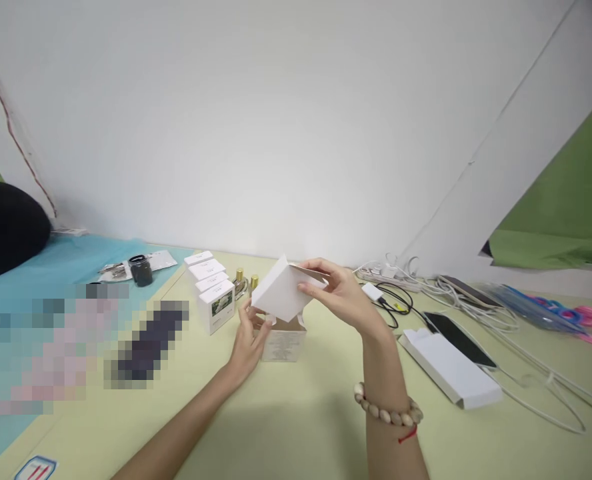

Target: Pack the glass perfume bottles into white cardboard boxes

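Both my hands hold a small white cardboard box (282, 291) tilted above the yellow-green table (296, 427). My right hand (340, 292) grips its upper right edge, fingers closed on it; a bead bracelet sits on that wrist. My left hand (250, 337) pinches the box's lower left corner. Just below the held box stands another small open carton (284, 341) with printed sides. A row of several matching white boxes (210, 288) lines up to the left, and two small gold-capped bottles (245, 280) stand behind them.
A long white box (449, 367) and a dark phone (459, 337) lie to the right, with white cables and a power strip (386, 272) behind. A black jar (141, 270) sits on a blue cloth (51, 280) at left. A white wall rises behind.
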A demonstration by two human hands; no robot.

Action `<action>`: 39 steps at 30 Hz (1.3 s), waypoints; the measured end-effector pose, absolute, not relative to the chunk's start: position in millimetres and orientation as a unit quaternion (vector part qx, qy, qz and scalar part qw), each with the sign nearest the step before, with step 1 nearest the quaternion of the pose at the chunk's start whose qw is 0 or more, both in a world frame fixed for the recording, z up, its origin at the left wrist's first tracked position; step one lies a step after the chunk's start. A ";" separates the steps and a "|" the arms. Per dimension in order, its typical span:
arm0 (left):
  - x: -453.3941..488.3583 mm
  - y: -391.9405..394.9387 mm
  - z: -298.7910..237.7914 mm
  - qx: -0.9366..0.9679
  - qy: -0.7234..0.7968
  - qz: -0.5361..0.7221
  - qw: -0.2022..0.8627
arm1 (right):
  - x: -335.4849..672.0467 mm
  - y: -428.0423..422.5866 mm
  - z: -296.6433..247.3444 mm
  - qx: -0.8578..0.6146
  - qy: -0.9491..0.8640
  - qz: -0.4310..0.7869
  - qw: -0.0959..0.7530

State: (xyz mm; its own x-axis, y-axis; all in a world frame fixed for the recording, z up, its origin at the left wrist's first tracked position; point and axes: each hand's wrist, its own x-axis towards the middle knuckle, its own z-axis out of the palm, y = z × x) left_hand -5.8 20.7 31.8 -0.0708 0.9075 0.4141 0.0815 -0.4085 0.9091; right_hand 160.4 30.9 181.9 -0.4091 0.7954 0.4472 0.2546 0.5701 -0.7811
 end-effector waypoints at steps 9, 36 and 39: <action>-2.0 24.7 21.0 0.610 0.365 0.598 0.370 | 164.1 41.6 170.4 -0.376 -0.798 0.305 0.359; -21.7 34.5 11.6 0.718 0.400 0.525 0.220 | 180.1 24.4 184.3 -0.452 -0.823 0.216 0.268; -21.1 33.3 14.4 0.714 0.409 0.518 0.233 | 172.9 22.2 185.1 -0.442 -0.843 0.190 0.242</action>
State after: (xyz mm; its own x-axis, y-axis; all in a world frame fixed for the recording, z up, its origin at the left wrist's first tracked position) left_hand -21.1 33.3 14.4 0.1288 0.8252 0.5500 0.3425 -0.5575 0.7562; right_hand 172.9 22.2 185.1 -0.4933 0.8361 0.2400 0.6528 0.5381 -0.5332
